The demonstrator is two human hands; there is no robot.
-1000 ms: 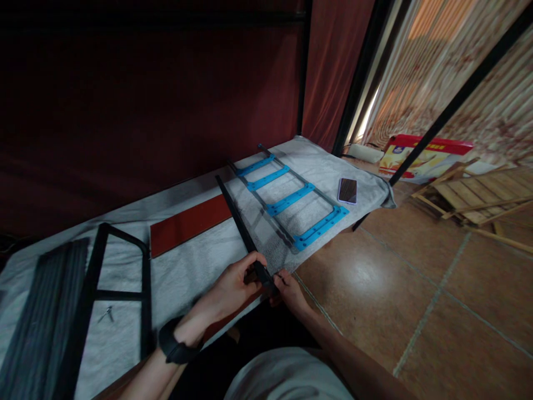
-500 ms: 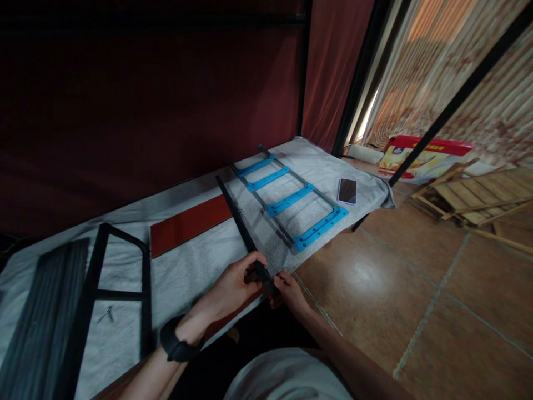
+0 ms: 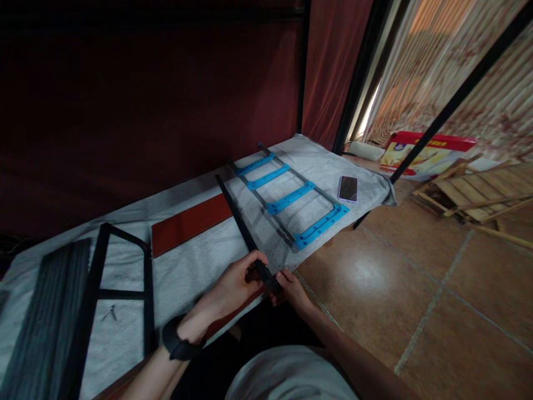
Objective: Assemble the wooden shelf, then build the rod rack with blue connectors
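Head camera, lower middle of the frame: I see my left hand curled shut over the near end of a long black metal bar, thumb on top and fingers wrapped under it. My right hand sits just beside it to the right, its fingertips pinched closed against the bar's very tip; I cannot tell whether they also hold some small part there. From both hands the bar runs away toward the upper left across a grey towel-covered table, lying flat on the cloth. A black wristband circles the left wrist.

Left of the bar lies a flat red-brown board. Right of it rests a grey metal frame with blue cross-plates, and beyond that a dark smartphone. At the far left lies a black tubular frame.
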